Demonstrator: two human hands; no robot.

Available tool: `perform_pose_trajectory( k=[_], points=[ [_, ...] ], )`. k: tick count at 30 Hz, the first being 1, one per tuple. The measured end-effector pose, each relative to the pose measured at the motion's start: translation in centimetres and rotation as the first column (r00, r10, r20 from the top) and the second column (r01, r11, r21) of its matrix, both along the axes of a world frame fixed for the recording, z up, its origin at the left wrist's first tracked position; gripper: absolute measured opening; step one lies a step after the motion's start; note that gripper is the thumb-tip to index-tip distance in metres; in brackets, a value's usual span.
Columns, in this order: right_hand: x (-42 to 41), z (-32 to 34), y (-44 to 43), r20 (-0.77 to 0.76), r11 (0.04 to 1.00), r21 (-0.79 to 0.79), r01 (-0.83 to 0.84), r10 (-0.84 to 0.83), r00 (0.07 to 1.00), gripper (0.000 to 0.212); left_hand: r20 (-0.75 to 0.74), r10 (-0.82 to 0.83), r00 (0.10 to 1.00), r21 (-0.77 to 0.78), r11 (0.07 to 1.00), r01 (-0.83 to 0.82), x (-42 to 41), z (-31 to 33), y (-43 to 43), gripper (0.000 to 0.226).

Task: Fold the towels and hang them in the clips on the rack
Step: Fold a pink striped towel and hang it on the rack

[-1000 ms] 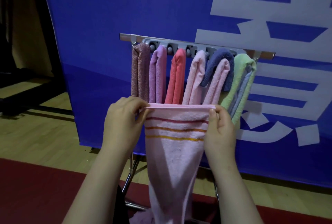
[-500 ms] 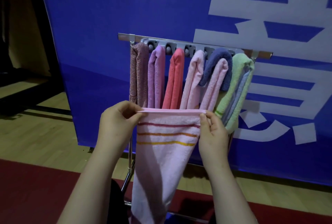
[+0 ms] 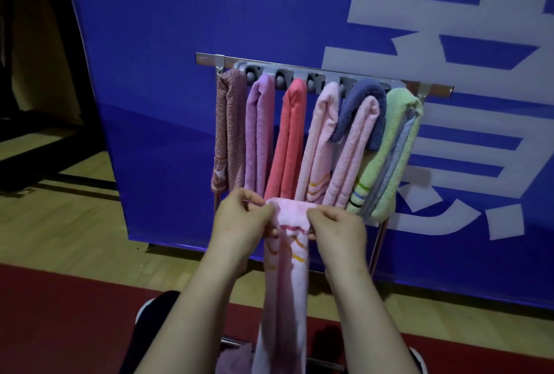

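Observation:
A pink towel with red, orange and yellow stripes hangs between my hands, bunched narrow at its top edge. My left hand pinches the top left part and my right hand pinches the top right, close together. Behind them a metal rack with a grey clip strip carries several folded towels: a mauve one, a purple one, a coral one, a light pink one, a blue one over another pink one, and a green one. The towel's lower end leaves the frame.
A blue banner with large white characters stands right behind the rack. The rack's thin metal leg shows at the right. Wooden floor lies to the left and red matting runs along the near edge. More pink cloth lies low by my arms.
My hands have come together, gathering the towel's wide, flat top edge into a narrow bunch. The towel now hangs as a slim strip.

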State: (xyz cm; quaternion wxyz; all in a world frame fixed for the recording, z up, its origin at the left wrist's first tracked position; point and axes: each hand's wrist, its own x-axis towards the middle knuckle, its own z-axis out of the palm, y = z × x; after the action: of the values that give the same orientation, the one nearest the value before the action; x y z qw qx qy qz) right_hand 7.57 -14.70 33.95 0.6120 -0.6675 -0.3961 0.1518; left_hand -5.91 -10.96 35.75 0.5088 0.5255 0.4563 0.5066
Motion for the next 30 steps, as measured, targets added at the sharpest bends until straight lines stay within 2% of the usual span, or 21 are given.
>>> perform_pose_trajectory(
  k=[3, 8, 12, 15, 27, 30],
  points=[
    [-0.8, 0.3, -0.4, 0.046, 0.997, -0.02, -0.079, 0.08, 0.996, 0.02, -0.059, -0.029, 0.998, 0.049, 0.998, 0.032, 0.6, -0.2, -0.4, 0.008],
    [-0.4, 0.7, -0.5, 0.07, 0.994, 0.019, -0.104, 0.102, 0.992, 0.019, -0.163, -0.074, 0.984, 0.096, 0.991, 0.091, 0.5, 0.3, -1.2, 0.018],
    [-0.9, 1.3, -0.5, 0.198, 0.977, -0.024, -0.211, 0.212, 0.957, 0.016, -0.064, -0.085, 0.994, 0.1, 0.991, 0.091, 0.9, 0.5, -1.4, 0.011],
    [-1.0, 1.5, -0.5, 0.287, 0.977, -0.026, -0.214, 0.212, 0.934, 0.018, -0.011, -0.071, 0.997, 0.088, 0.994, 0.072, 0.9, 0.4, -1.3, 0.012],
    [-1.2, 1.6, -0.3, 0.323, 0.963, -0.028, -0.268, 0.262, 0.909, 0.019, 0.072, 0.005, 0.997, -0.014, 1.0, -0.004, 0.3, 1.3, -1.2, 0.012],
    [-1.3, 1.6, -0.2, 0.384, 0.958, -0.06, -0.279, 0.28, 0.88, 0.019, 0.088, -0.002, 0.996, -0.04, 0.999, 0.006, 0.4, 1.2, -1.2, 0.012]
  ],
)
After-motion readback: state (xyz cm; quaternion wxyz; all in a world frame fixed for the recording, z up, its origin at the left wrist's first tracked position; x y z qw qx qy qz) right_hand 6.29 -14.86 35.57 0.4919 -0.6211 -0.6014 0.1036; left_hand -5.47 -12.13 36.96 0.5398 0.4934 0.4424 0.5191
